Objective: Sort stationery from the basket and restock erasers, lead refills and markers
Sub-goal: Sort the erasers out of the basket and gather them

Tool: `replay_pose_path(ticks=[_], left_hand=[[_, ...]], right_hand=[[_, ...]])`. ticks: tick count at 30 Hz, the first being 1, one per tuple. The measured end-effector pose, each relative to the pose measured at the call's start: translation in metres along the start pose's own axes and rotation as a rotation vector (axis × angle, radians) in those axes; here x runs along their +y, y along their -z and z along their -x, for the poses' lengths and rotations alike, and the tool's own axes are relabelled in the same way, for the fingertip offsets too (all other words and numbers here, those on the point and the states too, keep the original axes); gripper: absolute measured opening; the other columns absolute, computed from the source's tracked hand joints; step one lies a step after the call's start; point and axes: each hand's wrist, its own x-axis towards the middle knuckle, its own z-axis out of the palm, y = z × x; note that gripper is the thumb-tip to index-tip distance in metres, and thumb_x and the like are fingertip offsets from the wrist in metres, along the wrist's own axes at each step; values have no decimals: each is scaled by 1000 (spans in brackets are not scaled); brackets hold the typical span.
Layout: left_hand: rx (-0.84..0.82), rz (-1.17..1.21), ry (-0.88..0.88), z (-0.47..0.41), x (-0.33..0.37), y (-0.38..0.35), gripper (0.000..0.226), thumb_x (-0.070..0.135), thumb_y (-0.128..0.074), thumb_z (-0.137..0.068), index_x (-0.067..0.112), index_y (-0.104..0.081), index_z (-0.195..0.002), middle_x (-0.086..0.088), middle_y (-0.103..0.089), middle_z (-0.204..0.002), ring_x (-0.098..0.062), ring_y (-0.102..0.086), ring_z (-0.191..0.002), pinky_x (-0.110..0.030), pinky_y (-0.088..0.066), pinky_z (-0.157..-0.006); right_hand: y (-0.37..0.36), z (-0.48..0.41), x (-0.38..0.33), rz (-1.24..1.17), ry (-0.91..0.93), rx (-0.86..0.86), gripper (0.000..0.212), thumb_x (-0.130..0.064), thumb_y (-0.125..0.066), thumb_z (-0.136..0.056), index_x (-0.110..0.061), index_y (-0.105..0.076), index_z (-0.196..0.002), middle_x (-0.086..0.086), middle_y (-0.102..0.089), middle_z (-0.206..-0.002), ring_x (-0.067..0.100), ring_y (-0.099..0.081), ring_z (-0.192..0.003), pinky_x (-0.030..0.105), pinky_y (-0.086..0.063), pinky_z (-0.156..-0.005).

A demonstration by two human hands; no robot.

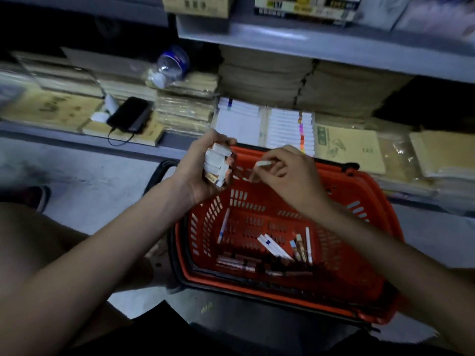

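Left hand [203,165] gripped a stack of erasers [217,163] above the basket [359,201]; right hand [285,170] pinched one more eraser [262,164] beside it. Markers [276,246] and refills [239,262] lay unsorted in the basket; sorting judged partway, restocking pending

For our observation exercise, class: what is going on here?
A person is sorting stationery over a red basket beside shelves. The left hand grips a stack of small white erasers, and the right hand pinches one more eraser above the basket. White pens and darker sticks lie on the basket floor.
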Motion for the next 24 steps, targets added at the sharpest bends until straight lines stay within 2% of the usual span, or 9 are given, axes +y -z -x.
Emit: replay_pose_path(ticks=[1,2,4,6,9,13,17,21,24], left_hand=[[-24,21,-20,4,9,-7,7,24,-64,-85,20,-61,-81,12,-16,-83,-3,-18,-61,-16,-19,-44],[-28,31,-50,9,19,-14,10,22,-67,-80,21,-57,-82,13,-13,-84,-3,-14,-61,-17,-15,-45],[-46,20,-129,15,40,-27,8,24,-62,-82,20,-56,-83,10,-31,-71,-4,-35,-49,-14,-27,-41],[-49,-17,-214,21,64,-38,10,26,-55,-88,19,-59,-82,3,-45,-70,-9,-44,-50,-16,-34,-44],[-68,17,-292,26,101,-47,15,27,-55,-90,21,-59,-77,3,-42,-73,-10,-41,-57,-18,-34,-48],[-82,105,-362,24,138,-41,17,30,-58,-95,20,-60,-81,4,-49,-65,-10,-49,-49,-18,-39,-47],[-109,190,-362,16,159,-28,28,36,-63,-95,21,-61,-71,6,-53,-66,-9,-54,-51,-19,-46,-48],[-40,154,-414,8,172,-24,21,41,-65,-95,21,-62,-89,0,-59,-73,-12,-59,-56,-21,-48,-46],[58,165,-468,2,180,-21,24,40,-65,-94,18,-58,-99,-3,-63,-73,-13,-62,-56,-21,-49,-46]], right_hand=[[12,-10,-18,0,28,38,17,-30,-82,-84,-17,-73,-91,-3,-62,-85,10,-60,-67,34,-55,-66],[23,-20,-33,-1,56,75,17,-32,-81,-85,-17,-73,-88,-2,-63,-83,11,-60,-67,34,-54,-66],[41,-40,-60,-55,84,125,18,-31,-82,-86,-17,-72,-88,-1,-63,-82,14,-60,-68,38,-53,-66],[52,-57,-83,-138,96,138,17,-31,-81,-87,-16,-73,-89,0,-63,-82,20,-61,-70,42,-54,-64],[57,-79,-108,-144,152,124,16,-30,-79,-89,-16,-72,-89,2,-64,-81,23,-61,-71,43,-53,-63],[48,-105,-126,-130,178,98,7,-26,-74,-93,-19,-73,-96,-1,-65,-85,18,-62,-77,39,-53,-67],[37,-140,-135,-85,208,155,13,-26,-72,-96,-21,-75,-107,-7,-71,-96,12,-67,-87,34,-54,-74],[34,-195,-149,-15,291,237,12,-25,-70,-97,-19,-71,-107,-9,-71,-94,7,-70,-87,31,-59,-77],[29,-246,-156,214,402,242,13,-26,-67,-96,-18,-68,-107,-4,-70,-93,9,-68,-85,35,-57,-77]])
